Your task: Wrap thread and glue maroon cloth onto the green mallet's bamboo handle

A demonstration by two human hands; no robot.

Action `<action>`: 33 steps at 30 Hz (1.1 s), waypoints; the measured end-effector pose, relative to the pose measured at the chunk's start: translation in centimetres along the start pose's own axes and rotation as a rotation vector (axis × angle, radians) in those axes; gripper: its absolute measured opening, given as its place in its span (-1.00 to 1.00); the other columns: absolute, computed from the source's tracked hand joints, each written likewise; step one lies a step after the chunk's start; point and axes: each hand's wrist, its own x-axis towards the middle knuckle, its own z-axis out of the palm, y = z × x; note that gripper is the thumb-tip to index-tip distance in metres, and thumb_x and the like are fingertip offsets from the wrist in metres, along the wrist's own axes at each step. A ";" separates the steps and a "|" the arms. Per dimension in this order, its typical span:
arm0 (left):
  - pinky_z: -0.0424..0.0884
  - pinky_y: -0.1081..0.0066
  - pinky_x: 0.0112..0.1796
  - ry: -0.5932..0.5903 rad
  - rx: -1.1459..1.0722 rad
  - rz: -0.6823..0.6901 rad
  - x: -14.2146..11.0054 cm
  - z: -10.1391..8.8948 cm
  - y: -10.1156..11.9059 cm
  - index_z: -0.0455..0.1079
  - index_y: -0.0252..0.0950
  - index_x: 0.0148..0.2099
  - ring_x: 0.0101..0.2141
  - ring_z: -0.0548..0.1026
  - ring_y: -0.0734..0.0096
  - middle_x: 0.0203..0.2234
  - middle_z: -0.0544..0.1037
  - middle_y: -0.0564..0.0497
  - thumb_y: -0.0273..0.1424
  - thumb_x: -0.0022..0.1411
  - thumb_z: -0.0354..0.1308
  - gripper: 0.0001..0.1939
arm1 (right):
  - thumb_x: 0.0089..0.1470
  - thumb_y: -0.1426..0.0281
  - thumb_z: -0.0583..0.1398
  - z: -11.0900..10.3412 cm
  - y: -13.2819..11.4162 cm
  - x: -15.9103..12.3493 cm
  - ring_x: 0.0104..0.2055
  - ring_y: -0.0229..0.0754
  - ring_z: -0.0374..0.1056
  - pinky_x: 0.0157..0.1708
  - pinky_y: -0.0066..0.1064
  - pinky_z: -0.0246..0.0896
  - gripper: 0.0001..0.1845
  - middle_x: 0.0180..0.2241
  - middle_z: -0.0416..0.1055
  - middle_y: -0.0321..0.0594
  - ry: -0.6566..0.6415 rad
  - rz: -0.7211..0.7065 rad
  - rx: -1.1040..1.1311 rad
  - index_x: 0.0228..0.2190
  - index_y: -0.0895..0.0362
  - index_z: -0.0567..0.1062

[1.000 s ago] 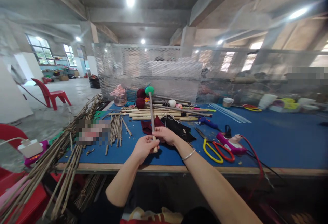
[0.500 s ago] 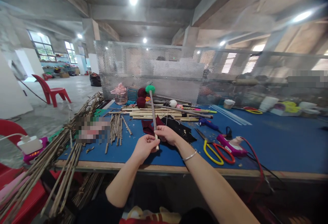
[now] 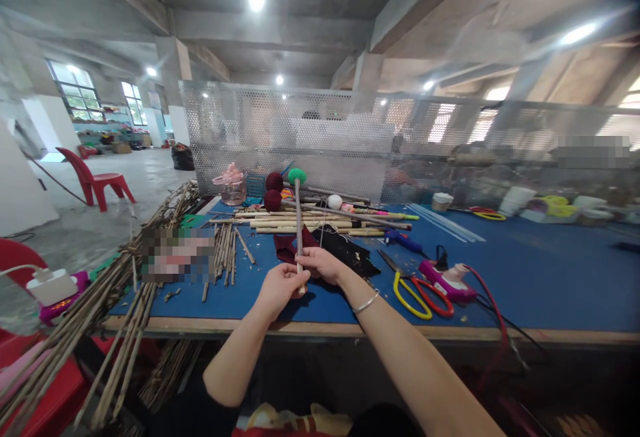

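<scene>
Both hands hold one wooden stick [image 3: 299, 217] that has a fuzzy green ball [image 3: 297, 175] at its far end. My left hand [image 3: 281, 288] pinches the near, pale end of the stick. Just above it, my right hand [image 3: 323, 265] grips the shaft, with a silver bangle on that wrist. Under the stick lie a dark red cloth [image 3: 285, 248] and a black cloth [image 3: 353, 250]. Beyond them are dark red balls [image 3: 273, 200] and a white ball [image 3: 334, 202] on sticks, among several pale sticks [image 3: 280, 224].
Scissors [image 3: 413, 290] with yellow and red handles lie to the right, near a blue glue gun [image 3: 403, 240] and a purple power strip [image 3: 445, 282]. Short twigs [image 3: 227, 250] and a long twig bundle [image 3: 110, 284] are on the left. A perforated metal screen [image 3: 280, 130] stands behind.
The stick with the green ball now stands slightly more upright in the view. Both hands keep their hold on it. The whole view has shifted a little.
</scene>
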 end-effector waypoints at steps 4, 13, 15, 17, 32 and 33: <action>0.30 0.57 -0.57 -0.011 -0.054 -0.029 0.1 -0.2 -0.1 0.30 -0.37 -0.43 -0.62 0.40 0.56 -0.64 0.45 0.05 -0.26 -0.20 0.34 -0.63 | -0.20 0.19 0.28 0.0 0.0 0.0 -0.76 -0.51 -0.17 -0.76 -0.55 -0.40 -0.63 -0.72 0.11 -0.51 0.002 -0.015 0.009 -0.48 0.17 0.27; 0.39 0.54 -0.45 -0.101 -0.149 -0.084 0.3 -1.0 -0.2 0.34 -0.42 -0.32 -0.49 0.47 0.53 -0.46 0.51 -0.10 -0.32 0.02 0.22 -0.74 | -0.19 0.27 0.27 0.4 -0.6 -0.3 -0.76 -0.50 -0.22 -0.77 -0.56 -0.44 -0.69 -0.76 0.03 -0.54 -0.030 0.011 0.039 -0.50 0.18 0.28; 0.39 0.54 -0.44 -0.095 -0.153 -0.054 0.3 -0.9 -0.3 0.32 -0.40 -0.30 -0.50 0.45 0.55 -0.49 0.49 -0.04 -0.30 -0.04 0.27 -0.69 | -0.19 0.27 0.26 0.3 -0.5 -0.2 -0.77 -0.50 -0.23 -0.77 -0.56 -0.44 -0.70 -0.77 0.01 -0.55 -0.010 0.012 0.026 -0.50 0.17 0.28; 0.36 0.55 -0.47 -0.077 -0.130 -0.016 0.3 -0.9 -0.4 0.31 -0.39 -0.30 -0.54 0.41 0.60 -0.56 0.44 0.05 -0.30 -0.13 0.33 -0.62 | -0.19 0.27 0.26 0.0 -0.4 -0.1 -0.77 -0.50 -0.25 -0.77 -0.56 -0.44 -0.70 -0.78 -0.02 -0.56 0.003 0.008 0.020 -0.49 0.17 0.28; 0.41 0.55 -0.45 -0.145 -0.150 -0.088 0.0 -1.2 -0.1 0.39 -0.40 -0.29 -0.50 0.47 0.56 -0.43 0.52 -0.09 -0.31 -0.02 0.26 -0.72 | -0.15 0.22 0.26 0.0 -0.5 -0.3 -0.77 -0.50 -0.28 -0.78 -0.54 -0.49 -0.68 -0.79 -0.01 -0.56 -0.027 0.018 0.065 -0.52 0.17 0.27; 0.41 0.55 -0.46 -0.137 -0.140 -0.073 0.0 -1.1 -0.2 0.38 -0.40 -0.30 -0.51 0.46 0.56 -0.46 0.51 -0.07 -0.29 -0.03 0.26 -0.70 | -0.15 0.22 0.26 0.0 -0.4 -0.2 -0.78 -0.50 -0.28 -0.78 -0.54 -0.49 -0.68 -0.79 -0.02 -0.56 -0.023 0.016 0.053 -0.53 0.17 0.27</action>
